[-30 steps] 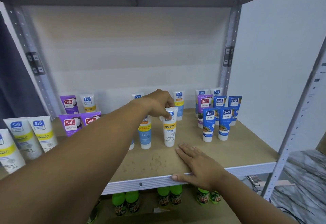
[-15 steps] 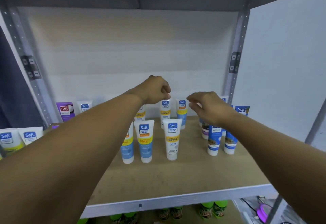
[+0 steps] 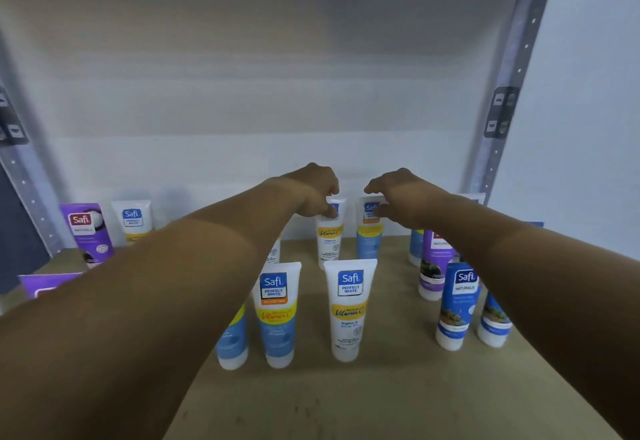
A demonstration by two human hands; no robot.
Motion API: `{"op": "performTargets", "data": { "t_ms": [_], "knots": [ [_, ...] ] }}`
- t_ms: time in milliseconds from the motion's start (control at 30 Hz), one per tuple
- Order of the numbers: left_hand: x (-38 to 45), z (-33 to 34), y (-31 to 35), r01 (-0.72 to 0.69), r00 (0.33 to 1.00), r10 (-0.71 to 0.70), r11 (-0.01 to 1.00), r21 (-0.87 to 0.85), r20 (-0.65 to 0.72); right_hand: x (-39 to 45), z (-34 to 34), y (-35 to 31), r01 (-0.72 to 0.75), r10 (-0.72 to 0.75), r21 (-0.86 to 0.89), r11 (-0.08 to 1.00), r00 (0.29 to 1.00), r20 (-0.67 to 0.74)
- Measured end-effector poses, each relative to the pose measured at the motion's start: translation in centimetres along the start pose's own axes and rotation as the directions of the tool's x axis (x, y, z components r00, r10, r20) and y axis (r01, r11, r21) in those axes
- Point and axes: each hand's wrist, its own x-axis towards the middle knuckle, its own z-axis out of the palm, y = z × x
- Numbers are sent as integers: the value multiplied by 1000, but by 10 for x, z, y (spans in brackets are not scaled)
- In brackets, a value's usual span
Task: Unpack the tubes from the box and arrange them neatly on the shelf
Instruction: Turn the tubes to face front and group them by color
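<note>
A wooden shelf board (image 3: 398, 398) sits inside a grey metal rack, closed behind by a pale back panel (image 3: 259, 93) and flanked on the right by a perforated upright (image 3: 512, 86) next to a white wall (image 3: 595, 110). Tubes stand cap-down on the board. In the front row are a blue-bodied tube (image 3: 277, 315) and, to its right, a white tube (image 3: 348, 308), with a clear gap between them. Behind stand a rear white tube (image 3: 329, 235) and a rear blue tube (image 3: 369, 231), side by side near the back panel. To the right is a cluster with a dark blue tube (image 3: 457, 304) and a purple tube (image 3: 434, 263); at far left, another purple tube (image 3: 88, 231) and a small white tube (image 3: 133, 221).

Both forearms reach forward over the front row. The left hand (image 3: 311, 190) curls its fingers around the crimped top of the rear white tube, pinching it. The right hand (image 3: 401, 197) closes thumb and fingers on the top of the rear blue tube. The two hands are near each other but apart.

The front of the board lies bare, and open board also runs between the middle group and the right cluster.
</note>
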Motion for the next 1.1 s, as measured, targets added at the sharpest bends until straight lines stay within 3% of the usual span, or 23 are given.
{"op": "performTargets", "data": {
  "t_ms": [133,467,700,1100],
  "knots": [
    [10,6,-2,-34,999,35,999,40,-9,11,6,-2,-2,2,15,1000,1000,27],
    [-7,-6,4,-38,988,37,999,-6,-150,-5,-12,-7,-20,22,30,999,997,-72],
    [-54,-58,18,-38,968,25,998,-50,-251,-34,-69,-24,12,-13,-9,1000,983,-183],
    [-180,-151,39,-56,916,67,998,39,-395,-108,-180,-85,38,-53,-60,998,955,-292]
  ]
}}
